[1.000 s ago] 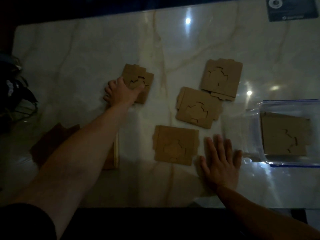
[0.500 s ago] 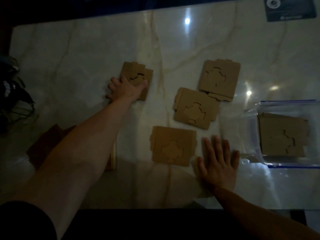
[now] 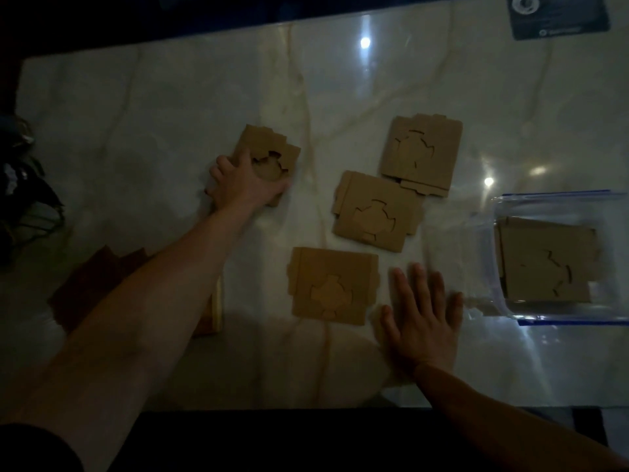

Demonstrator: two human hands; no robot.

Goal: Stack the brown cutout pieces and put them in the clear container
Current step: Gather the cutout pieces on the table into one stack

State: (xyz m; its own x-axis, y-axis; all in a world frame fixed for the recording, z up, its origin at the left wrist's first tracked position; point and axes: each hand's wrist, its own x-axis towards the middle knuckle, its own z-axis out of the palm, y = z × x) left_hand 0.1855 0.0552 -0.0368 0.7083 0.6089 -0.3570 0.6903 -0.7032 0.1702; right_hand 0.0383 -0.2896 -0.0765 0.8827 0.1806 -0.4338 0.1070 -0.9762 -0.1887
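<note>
Several brown cardboard cutout pieces lie on a marble table [image 3: 136, 137]. My left hand [image 3: 243, 183] grips the leftmost small stack of cutouts [image 3: 272, 148], thumb along its right side, fingers curled at its left edge. Another cutout stack [image 3: 422, 151] lies farther right, one cutout [image 3: 374, 212] in the middle and one [image 3: 333, 284] nearest me. My right hand [image 3: 422, 318] rests flat on the table, fingers straight, between the nearest cutout and the clear container [image 3: 510, 301]. The container, rimmed in blue, holds cutouts [image 3: 548, 264].
A dark reddish object [image 3: 95, 287] and a pale wooden edge [image 3: 218, 308] lie under my left forearm. Dark tangled items [image 3: 23, 185] sit at the left edge. A dark card [image 3: 558, 15] lies at the far right corner. The scene is dim.
My left hand has slid a little toward me on the leftmost stack, closing round its near part. My right hand has stayed flat on the table.
</note>
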